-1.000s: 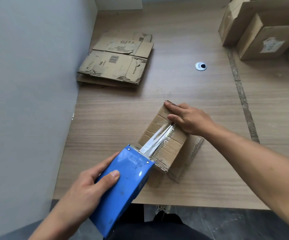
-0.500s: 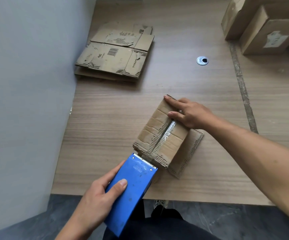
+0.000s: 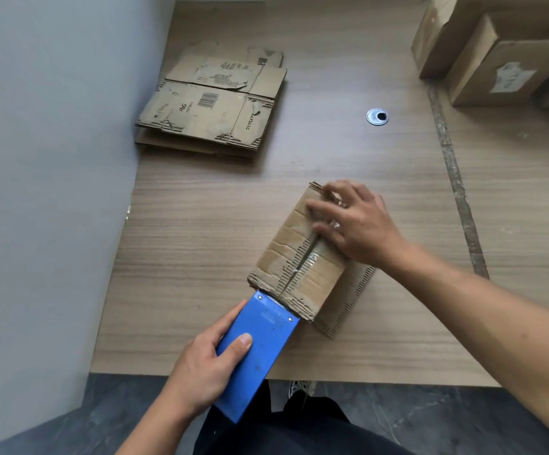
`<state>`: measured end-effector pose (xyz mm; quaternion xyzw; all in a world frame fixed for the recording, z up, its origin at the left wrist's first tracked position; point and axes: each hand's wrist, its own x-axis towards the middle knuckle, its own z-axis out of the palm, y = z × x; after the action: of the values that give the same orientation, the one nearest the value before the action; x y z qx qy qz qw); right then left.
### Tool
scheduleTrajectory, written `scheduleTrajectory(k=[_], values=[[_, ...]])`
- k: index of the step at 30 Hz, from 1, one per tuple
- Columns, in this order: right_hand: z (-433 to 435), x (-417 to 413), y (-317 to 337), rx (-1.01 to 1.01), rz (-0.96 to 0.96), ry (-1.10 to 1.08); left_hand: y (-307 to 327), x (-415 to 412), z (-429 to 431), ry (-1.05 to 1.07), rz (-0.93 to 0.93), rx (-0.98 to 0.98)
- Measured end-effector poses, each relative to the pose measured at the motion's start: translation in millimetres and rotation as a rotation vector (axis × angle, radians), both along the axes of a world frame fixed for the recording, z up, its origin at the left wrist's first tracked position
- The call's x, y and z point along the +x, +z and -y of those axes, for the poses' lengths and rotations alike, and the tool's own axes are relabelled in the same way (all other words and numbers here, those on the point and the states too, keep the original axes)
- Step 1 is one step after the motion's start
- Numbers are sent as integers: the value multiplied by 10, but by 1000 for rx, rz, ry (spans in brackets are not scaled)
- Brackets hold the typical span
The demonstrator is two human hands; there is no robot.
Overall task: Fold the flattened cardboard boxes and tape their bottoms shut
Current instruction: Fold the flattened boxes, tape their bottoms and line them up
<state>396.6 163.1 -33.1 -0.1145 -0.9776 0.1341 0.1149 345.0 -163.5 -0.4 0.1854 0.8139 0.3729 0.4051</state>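
Location: the box under work [image 3: 296, 277] stands at centre frame on the surface [image 3: 201, 241], bottom flaps upward, near the front edge; a strip of clear tape [image 3: 311, 257] runs along its centre seam.

Hands: the left hand [image 3: 207, 366] grips the blue tape dispenser [image 3: 256, 353], whose front edge meets the near end of the box; the right hand [image 3: 352, 221] lies flat with fingers spread, pressing the far end of the flaps.

Risks, in my judgement: the tape looks uncut at the near edge; a skewed pull could tear it crookedly or peel it off the seam; only the far end is held down, so the near flaps may lift or the box may slide toward the front edge; the cardboard is frayed and creased, so adhesion may be poor.

Count: one box being taped; one dispenser; one stack of flattened boxes [image 3: 214, 103] at upper left, at least two layers, exact number not discernible; at least three assembled boxes [image 3: 496, 60] at upper right, partly cut off by the frame; one round metal grommet [image 3: 377, 116] at upper centre-right.
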Motion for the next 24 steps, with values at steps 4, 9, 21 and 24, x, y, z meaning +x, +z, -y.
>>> scheduleTrajectory(k=[4, 9, 21, 24], values=[[34, 65, 154, 98, 399, 421, -7, -76, 59, -55, 19, -18], [-88, -234, 291, 226, 578, 546, 5, -187, 52, -135, -1, -29], [-60, 92, 72, 296, 414, 548, -4, -424, 70, -182, 2, -65], [-64, 94, 48, 272, 387, 512, 92, -499, 65, -224, 23, -61]])
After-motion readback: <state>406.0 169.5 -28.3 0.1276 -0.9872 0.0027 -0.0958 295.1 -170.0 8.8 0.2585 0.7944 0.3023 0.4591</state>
